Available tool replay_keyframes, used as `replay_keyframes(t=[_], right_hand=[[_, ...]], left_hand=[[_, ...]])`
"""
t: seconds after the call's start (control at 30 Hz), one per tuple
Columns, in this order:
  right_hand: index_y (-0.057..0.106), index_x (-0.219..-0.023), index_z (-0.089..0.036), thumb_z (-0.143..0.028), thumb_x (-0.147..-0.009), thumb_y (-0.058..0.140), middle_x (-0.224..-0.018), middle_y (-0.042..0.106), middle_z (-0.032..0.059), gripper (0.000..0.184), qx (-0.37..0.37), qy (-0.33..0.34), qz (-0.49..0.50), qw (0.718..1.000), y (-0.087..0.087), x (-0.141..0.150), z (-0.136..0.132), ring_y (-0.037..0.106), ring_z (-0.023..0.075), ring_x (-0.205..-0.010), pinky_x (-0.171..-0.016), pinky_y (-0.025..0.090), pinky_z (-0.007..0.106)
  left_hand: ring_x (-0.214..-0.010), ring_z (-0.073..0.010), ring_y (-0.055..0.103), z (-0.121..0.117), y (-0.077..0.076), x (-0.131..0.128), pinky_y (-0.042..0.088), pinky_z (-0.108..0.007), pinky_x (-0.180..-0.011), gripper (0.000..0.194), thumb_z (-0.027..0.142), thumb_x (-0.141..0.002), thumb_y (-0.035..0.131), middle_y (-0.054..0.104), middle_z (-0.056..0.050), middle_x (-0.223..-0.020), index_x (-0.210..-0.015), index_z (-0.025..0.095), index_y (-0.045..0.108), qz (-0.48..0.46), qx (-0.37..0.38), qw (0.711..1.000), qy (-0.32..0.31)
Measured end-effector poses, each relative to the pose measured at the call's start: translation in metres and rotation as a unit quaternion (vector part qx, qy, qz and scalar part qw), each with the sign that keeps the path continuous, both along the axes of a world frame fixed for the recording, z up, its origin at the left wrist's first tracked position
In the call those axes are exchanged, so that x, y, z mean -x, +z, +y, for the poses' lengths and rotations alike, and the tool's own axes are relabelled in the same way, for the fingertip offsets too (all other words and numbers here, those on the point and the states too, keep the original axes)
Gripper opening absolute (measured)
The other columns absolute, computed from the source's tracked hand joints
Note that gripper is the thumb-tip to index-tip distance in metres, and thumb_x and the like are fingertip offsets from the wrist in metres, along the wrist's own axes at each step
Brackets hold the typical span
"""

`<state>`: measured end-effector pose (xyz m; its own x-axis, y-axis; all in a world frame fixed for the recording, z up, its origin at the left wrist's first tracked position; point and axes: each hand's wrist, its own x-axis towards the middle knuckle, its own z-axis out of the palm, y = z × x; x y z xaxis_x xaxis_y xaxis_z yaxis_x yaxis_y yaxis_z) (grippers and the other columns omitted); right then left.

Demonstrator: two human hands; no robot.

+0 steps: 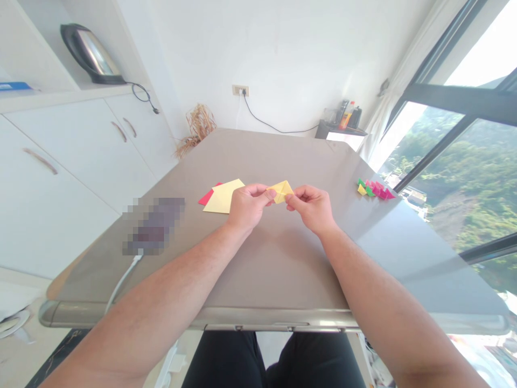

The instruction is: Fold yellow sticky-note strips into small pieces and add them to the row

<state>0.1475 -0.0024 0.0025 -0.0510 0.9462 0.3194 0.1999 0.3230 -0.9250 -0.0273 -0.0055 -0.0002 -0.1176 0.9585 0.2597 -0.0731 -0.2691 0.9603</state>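
A small folded piece of yellow paper (pixel 283 190) is held up over the middle of the table, with crease lines showing on its face. My left hand (pixel 250 205) pinches its left side between thumb and fingers. On the opposite side, my right hand (pixel 312 206) grips the lower right corner the same way. Just left of my left hand lie flat sheets of pale yellow paper (pixel 222 197), and a red sheet (pixel 205 198) sticks out from under them. My left hand covers part of that pile.
Several small folded paper pieces (pixel 377 189) in pink, green and yellow stand at the table's right. A blurred-out device (pixel 155 225) with a white cable (pixel 123 280) lies at left on the grey table (pixel 274 269). A window is on the right.
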Motion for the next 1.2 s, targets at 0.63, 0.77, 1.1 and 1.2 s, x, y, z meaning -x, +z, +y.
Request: replay_keyframes(t=[0.63, 0.77, 1.1, 1.2], right_hand=[[0.066, -0.066, -0.021, -0.038, -0.074, 0.073, -0.058, 0.06, -0.0017, 0.021, 0.014, -0.011, -0.007, 1.0, 0.0043, 0.0031, -0.0021, 0.048, 0.0123, -0.055, -0.052, 0.036, 0.028], [0.066, -0.066, -0.021, -0.036, -0.073, 0.073, -0.058, 0.06, -0.0016, 0.019, 0.019, -0.006, -0.006, 1.0, 0.0017, 0.0052, -0.0019, 0.05, 0.0126, -0.055, -0.051, 0.036, 0.027], [0.067, -0.07, -0.021, -0.036, -0.074, 0.073, -0.062, 0.063, -0.0008, 0.017, 0.033, -0.012, 0.015, 0.999, -0.0018, 0.0054, 0.0017, 0.057, 0.0144, -0.06, -0.055, 0.041, 0.028], [0.068, -0.071, -0.02, -0.037, -0.075, 0.073, -0.063, 0.064, -0.0004, 0.018, 0.038, -0.013, 0.031, 0.999, -0.0037, 0.0058, 0.0026, 0.058, 0.0144, -0.061, -0.057, 0.042, 0.028]], left_hand=[[-0.068, -0.0168, 0.065, -0.0025, -0.0014, -0.0037, 0.053, -0.032, -0.071, 0.031, 0.044, -0.067, 0.086, 0.073, -0.004, -0.072, -0.074, 0.017, 0.073, 0.0, 0.031, 0.997, -0.07], [-0.068, -0.016, 0.064, -0.0014, -0.0036, -0.0039, 0.052, -0.031, -0.07, 0.025, 0.039, -0.067, 0.085, 0.072, -0.003, -0.07, -0.071, 0.018, 0.072, 0.003, 0.037, 0.997, -0.073], [-0.067, -0.0162, 0.065, -0.0016, -0.0024, -0.0055, 0.053, -0.033, -0.07, 0.027, 0.037, -0.064, 0.087, 0.072, -0.004, -0.072, -0.073, 0.017, 0.072, -0.03, 0.062, 0.995, -0.073], [-0.07, -0.0167, 0.066, -0.0007, -0.0038, -0.0055, 0.054, -0.034, -0.073, 0.025, 0.036, -0.067, 0.085, 0.073, -0.004, -0.073, -0.076, 0.017, 0.072, -0.045, 0.063, 0.995, -0.057]])
